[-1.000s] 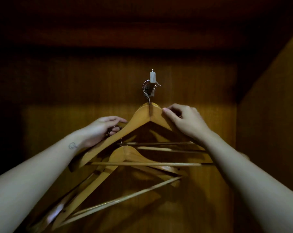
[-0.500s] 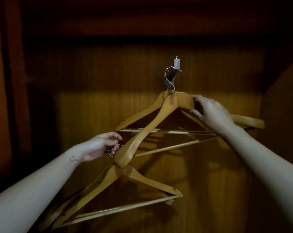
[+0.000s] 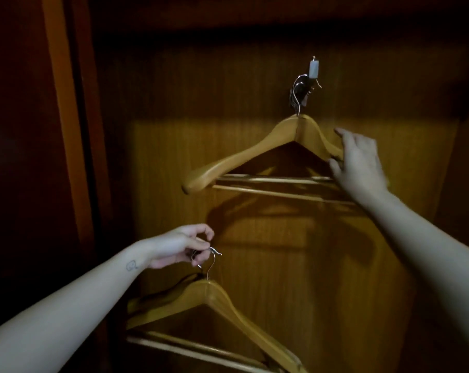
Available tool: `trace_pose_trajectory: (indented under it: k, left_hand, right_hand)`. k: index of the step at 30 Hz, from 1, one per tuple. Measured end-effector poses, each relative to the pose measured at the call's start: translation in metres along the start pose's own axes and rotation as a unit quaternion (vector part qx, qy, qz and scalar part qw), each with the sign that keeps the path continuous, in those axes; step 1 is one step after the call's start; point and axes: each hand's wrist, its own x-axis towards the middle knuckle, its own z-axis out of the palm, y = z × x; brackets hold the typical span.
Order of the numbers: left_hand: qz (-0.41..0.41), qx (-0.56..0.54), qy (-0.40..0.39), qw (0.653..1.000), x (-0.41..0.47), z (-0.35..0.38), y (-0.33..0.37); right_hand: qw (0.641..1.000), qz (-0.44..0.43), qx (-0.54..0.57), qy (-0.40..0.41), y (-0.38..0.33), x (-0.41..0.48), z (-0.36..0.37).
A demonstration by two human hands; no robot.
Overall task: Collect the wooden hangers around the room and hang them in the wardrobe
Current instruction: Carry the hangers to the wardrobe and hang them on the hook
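Observation:
Inside the dark wardrobe, wooden hangers (image 3: 257, 154) hang by their metal hooks from a small wall hook (image 3: 307, 82) on the back panel. My right hand (image 3: 358, 160) touches their right shoulder, thumb under the wood and fingers loosely spread. Lower left, my left hand (image 3: 179, 247) pinches the metal hooks of more wooden hangers (image 3: 214, 308), which dangle below it, apart from the hung ones.
The wardrobe's wooden back panel (image 3: 281, 251) is lit in the middle and dark above. A vertical wooden frame edge (image 3: 66, 117) stands at the left. The right side wall (image 3: 464, 162) is close to my right arm.
The hung hangers have swung flat against the back panel. My left hand has lowered its hangers away from them. The view has shifted left, showing the frame edge.

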Motion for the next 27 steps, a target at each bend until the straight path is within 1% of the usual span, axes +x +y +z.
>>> trace_pose_trajectory:
  k: [2, 3, 4, 6, 8, 9, 11, 12, 13, 14, 16, 18, 22, 24, 27]
  left_hand:
    - [0.028, 0.017, -0.037, 0.999, -0.007, 0.011, 0.007]
    - [0.027, 0.009, -0.043, 0.999, -0.011, 0.018, 0.012]
    - [0.033, 0.006, -0.043, 0.999, -0.013, 0.028, 0.017]
    - [0.044, 0.003, -0.054, 0.998, -0.017, 0.047, 0.032]
    - [0.065, -0.004, -0.065, 0.996, -0.020, 0.066, 0.047]
    - [0.075, -0.010, -0.067, 0.995, -0.022, 0.074, 0.054]
    - [0.095, -0.017, -0.060, 0.993, -0.023, 0.088, 0.069]
    - [0.104, -0.021, -0.057, 0.993, -0.023, 0.095, 0.077]
    - [0.111, -0.027, -0.052, 0.992, -0.023, 0.102, 0.085]
    - [0.118, -0.032, -0.048, 0.991, -0.022, 0.108, 0.091]
    - [0.132, -0.045, -0.041, 0.989, -0.020, 0.120, 0.105]
    - [0.151, -0.060, -0.043, 0.986, -0.018, 0.130, 0.116]
    - [0.172, -0.073, -0.057, 0.981, -0.018, 0.144, 0.133]
    - [0.174, -0.079, -0.042, 0.981, -0.018, 0.144, 0.139]
    - [0.173, -0.104, -0.016, 0.979, -0.021, 0.134, 0.142]
  right_hand:
    - [0.997, -0.007, 0.059, 0.041, -0.010, -0.017, -0.002]
    - [0.995, -0.018, 0.089, 0.047, -0.016, -0.029, -0.004]
    - [0.992, -0.029, 0.122, 0.024, -0.024, -0.044, -0.010]
    - [0.972, -0.061, 0.210, -0.084, -0.038, -0.074, -0.019]
    - [0.942, -0.083, 0.256, -0.200, -0.050, -0.103, -0.030]
    - [0.922, -0.080, 0.280, -0.255, -0.055, -0.117, -0.035]
    - [0.877, -0.046, 0.320, -0.355, -0.060, -0.138, -0.045]
    - [0.858, -0.031, 0.328, -0.394, -0.059, -0.145, -0.051]
    - [0.853, -0.033, 0.322, -0.410, -0.058, -0.151, -0.056]
    - [0.864, -0.045, 0.304, -0.399, -0.056, -0.154, -0.061]
    - [0.893, -0.045, 0.293, -0.338, -0.052, -0.155, -0.074]
    - [0.900, -0.026, 0.313, -0.303, -0.048, -0.152, -0.087]
    - [0.911, -0.004, 0.304, -0.278, -0.042, -0.149, -0.102]
    - [0.909, 0.005, 0.321, -0.267, -0.040, -0.151, -0.105]
    - [0.881, 0.023, 0.386, -0.272, -0.038, -0.149, -0.115]
